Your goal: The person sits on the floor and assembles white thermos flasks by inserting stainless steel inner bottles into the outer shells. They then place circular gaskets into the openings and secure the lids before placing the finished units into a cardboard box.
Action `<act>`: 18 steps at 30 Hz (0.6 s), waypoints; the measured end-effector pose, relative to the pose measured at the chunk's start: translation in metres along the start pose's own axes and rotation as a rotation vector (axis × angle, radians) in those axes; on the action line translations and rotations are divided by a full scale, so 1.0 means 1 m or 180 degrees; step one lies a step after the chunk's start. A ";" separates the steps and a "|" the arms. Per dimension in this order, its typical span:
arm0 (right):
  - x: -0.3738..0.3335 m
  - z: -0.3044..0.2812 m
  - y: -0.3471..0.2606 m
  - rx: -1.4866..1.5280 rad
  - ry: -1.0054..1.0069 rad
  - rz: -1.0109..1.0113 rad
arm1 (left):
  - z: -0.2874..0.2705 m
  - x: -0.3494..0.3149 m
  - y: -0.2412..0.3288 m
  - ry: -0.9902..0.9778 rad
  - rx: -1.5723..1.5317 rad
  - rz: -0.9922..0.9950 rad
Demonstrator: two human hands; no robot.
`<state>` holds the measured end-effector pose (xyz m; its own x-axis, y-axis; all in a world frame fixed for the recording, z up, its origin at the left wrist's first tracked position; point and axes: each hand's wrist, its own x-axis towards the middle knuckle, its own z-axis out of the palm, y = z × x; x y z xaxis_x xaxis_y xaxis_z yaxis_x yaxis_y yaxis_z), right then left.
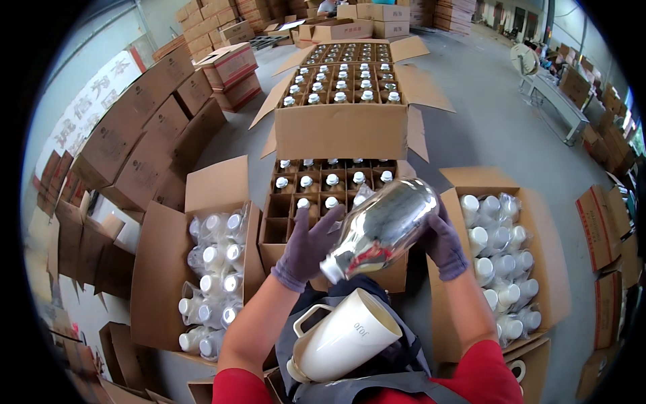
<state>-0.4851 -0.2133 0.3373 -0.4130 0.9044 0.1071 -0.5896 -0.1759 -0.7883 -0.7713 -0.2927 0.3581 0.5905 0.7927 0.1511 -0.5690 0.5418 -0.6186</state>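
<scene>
One cream jug [346, 343] tilts just nearer than the grip. My right hand [443, 242] is wrapped round the wide end of a silver bottle [390, 222]; my left hand [306, 246] has its fingers spread beside the neck, contact impossible for me to make out. On either side of the grip, the left carton [158, 283] and right carton [444, 320] hold plastic-wrapped, white-capped containers [213, 256]. The silver bottle, between my hands, is mirror-bright and slanted, white end toward me, hiding my right fingertips and part of the divided carton [270, 257] of capped bottles [332, 180] ahead. Beyond, a farther carton [340, 131] holds more, its rearmost rows too small to read.
</scene>
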 end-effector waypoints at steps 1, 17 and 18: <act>-0.013 0.002 -0.002 -0.0175 0.0066 -0.0035 | -0.010 -0.004 -0.003 -0.0015 0.2962 0.0783; -0.080 -0.003 -0.030 -0.0603 0.0524 0.0178 | -0.036 -0.010 -0.078 0.0017 0.7067 0.1663; -0.084 -0.010 -0.026 -0.0342 0.0554 0.0282 | -0.038 -0.007 -0.081 -0.0103 0.6890 0.1671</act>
<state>-0.4275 -0.2811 0.3427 -0.3284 0.9424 -0.0642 -0.4752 -0.2236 -0.8510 -0.7076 -0.3531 0.3780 0.2266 0.9166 0.3294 -0.2138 -0.2831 0.9349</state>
